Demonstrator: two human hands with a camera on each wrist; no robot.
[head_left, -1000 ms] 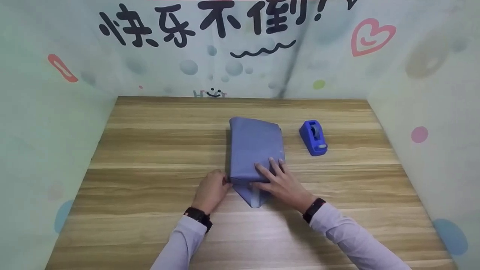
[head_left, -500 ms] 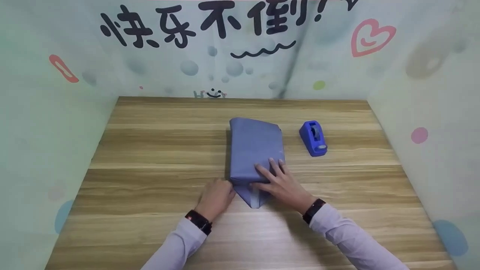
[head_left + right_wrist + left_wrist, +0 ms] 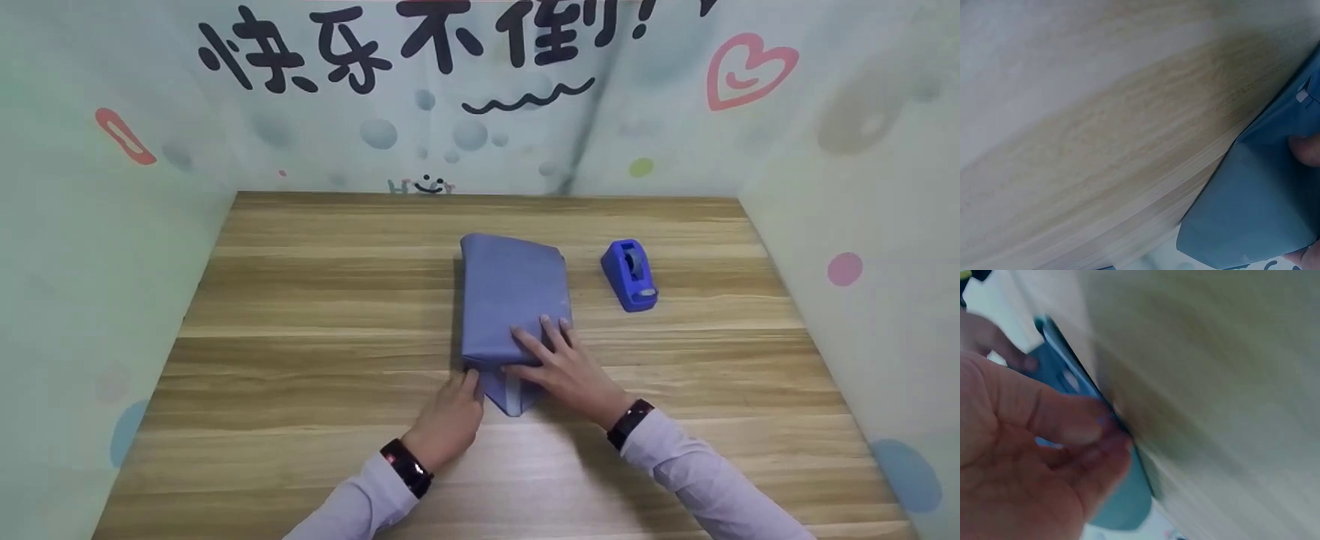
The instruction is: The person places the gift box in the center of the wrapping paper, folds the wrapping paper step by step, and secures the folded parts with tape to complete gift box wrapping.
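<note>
A blue-grey paper-wrapped parcel (image 3: 514, 285) lies on the table, its near end folded into a pointed flap (image 3: 498, 387) with a pale strip on it. At the flap's left edge is my left hand (image 3: 446, 421). In the left wrist view, slightly blurred, my left thumb and fingers (image 3: 1081, 427) pinch the wrapping paper along the fold. My right hand (image 3: 576, 377) rests with spread fingers on the parcel's near right corner. Its thumb presses the near end, as the right wrist view shows with the thumb (image 3: 1307, 149) against the paper (image 3: 1252, 202).
A blue tape dispenser (image 3: 630, 275) stands to the right of the parcel, a short way off. The wooden table (image 3: 315, 300) is bordered by pale printed walls at the back and both sides.
My left hand has moved from the parcel's near left corner toward me and slightly right, along the flap's edge. The right hand and the parcel have stayed in place.
</note>
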